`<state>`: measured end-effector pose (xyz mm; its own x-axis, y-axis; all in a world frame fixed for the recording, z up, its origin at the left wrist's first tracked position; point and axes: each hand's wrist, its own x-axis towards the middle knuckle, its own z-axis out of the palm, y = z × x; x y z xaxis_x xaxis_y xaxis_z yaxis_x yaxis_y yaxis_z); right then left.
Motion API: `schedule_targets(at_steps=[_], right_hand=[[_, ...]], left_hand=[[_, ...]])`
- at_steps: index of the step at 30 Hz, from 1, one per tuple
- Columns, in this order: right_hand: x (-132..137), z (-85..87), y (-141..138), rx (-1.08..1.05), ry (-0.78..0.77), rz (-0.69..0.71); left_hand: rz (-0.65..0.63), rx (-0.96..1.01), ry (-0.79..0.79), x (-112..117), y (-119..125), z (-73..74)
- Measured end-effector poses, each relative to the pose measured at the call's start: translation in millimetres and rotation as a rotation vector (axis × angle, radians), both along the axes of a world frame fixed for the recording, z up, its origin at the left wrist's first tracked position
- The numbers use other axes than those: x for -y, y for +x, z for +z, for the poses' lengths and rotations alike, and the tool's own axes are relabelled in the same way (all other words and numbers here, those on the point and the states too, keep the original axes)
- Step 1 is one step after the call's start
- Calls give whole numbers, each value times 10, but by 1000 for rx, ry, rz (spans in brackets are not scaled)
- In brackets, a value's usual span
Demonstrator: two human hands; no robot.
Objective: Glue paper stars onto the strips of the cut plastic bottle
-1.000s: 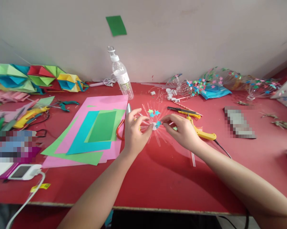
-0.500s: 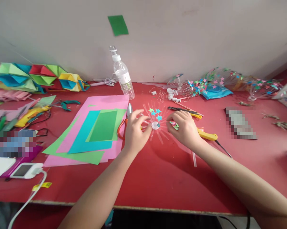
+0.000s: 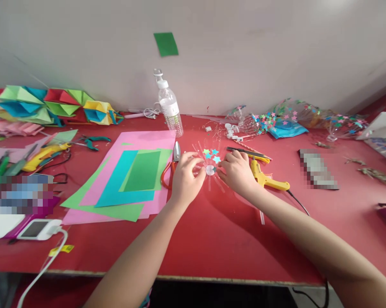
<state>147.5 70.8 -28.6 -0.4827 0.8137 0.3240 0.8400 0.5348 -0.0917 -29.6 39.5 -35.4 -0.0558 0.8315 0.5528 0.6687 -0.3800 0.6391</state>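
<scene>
A small clear-plastic craft piece (image 3: 209, 170) with a white hub, thin clear strips fanning out and little blue and green paper stars (image 3: 212, 153) lies on the red table (image 3: 212, 239). My left hand (image 3: 185, 182) curls around its left side, fingertips pinched on the strips beside the hub. My right hand (image 3: 236, 173) closes in from the right, fingertips pinched at the hub; what they grip is too small to make out.
Orange-handled scissors (image 3: 167, 171) lie on stacked pink, green and blue paper sheets (image 3: 132, 177). A yellow glue gun (image 3: 266, 179) and cutter (image 3: 247, 152) lie right of my hands. A water bottle (image 3: 169, 109), folded paper shapes (image 3: 51, 105) and star-covered plastic (image 3: 292, 113) line the wall.
My right hand drew back to the right, then came back in to the hub. The craft piece sank from slightly raised onto the table. The view shifted a little.
</scene>
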Motion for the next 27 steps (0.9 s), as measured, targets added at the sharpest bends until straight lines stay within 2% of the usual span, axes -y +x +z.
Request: schedule_targets(at_steps=[7,12,20,24,27], right_hand=[[-68,-3,-111,-56,-89,-56],[-103,17,-104,-175,-132,-122],[-137,261,198,-526,-257,-143],[-14,385,289,-700,-381,-102],[110,442,295,-795,-458,-70]], left_hand=[[-12,70,-1,-49,-18,-36],[-22,30,20,-110,-81,-79],[0,169,-87,-163,-194,-5],[15,168,-124,-170,-234,33],[36,115,-67,-183,-258,63]])
